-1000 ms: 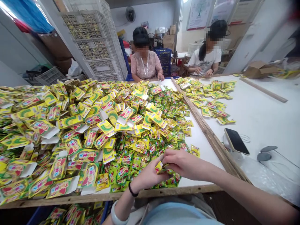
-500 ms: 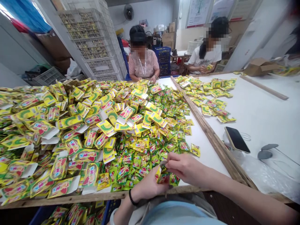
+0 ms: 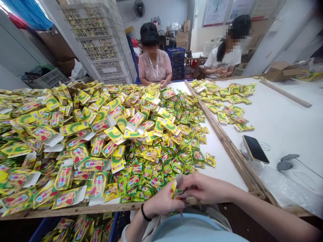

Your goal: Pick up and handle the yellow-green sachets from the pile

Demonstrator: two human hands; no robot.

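Note:
At the table's near edge my left hand (image 3: 161, 203) is closed around a small yellow and green carton (image 3: 173, 189) with its flap up. My right hand (image 3: 202, 188) pinches small sachets (image 3: 179, 194) at the carton's mouth. Right in front of both hands lies a spread of loose green and yellow sachets (image 3: 161, 164). To the left, a large heap of flat, open cartons (image 3: 63, 141) covers the white table (image 3: 222, 164).
A wooden strip (image 3: 227, 144) divides this table from the one on the right, where a phone (image 3: 255, 149) and more cartons (image 3: 227, 101) lie. Two people sit at the far end. Stacked white crates (image 3: 101, 43) stand behind. A blue bin (image 3: 75, 230) of cartons sits below the edge.
Both hands have drawn back toward me, from above the sachets to the table's front edge, still holding the carton and sachets.

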